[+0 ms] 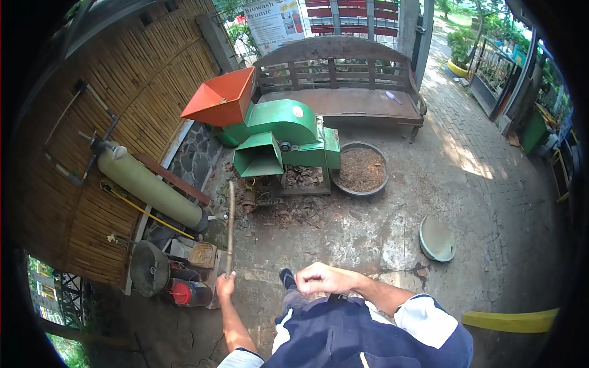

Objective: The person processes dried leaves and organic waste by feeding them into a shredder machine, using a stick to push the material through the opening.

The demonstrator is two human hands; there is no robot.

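Observation:
My left hand point(226, 285) is closed around the lower end of a wooden stick point(231, 214), which points forward and upright in the view. My right hand point(322, 279) is in front of my waist with its fingers curled in; nothing shows in it. Ahead stands a green shredding machine point(279, 119) with an orange hopper point(221, 98) on top and a square green chute mouth point(257, 156). The stick's far end appears just below that chute, apart from it. Dry leaves point(304, 211) lie under and before the machine.
A round black tub point(383, 178) of brown shredded matter sits right of the machine. Behind is a wooden bench point(343, 105) with a purple-handled item. A pale green basin piece point(437, 239) lies at right. Along the left wall are a tank point(150, 187) and a red-lidded container point(184, 294).

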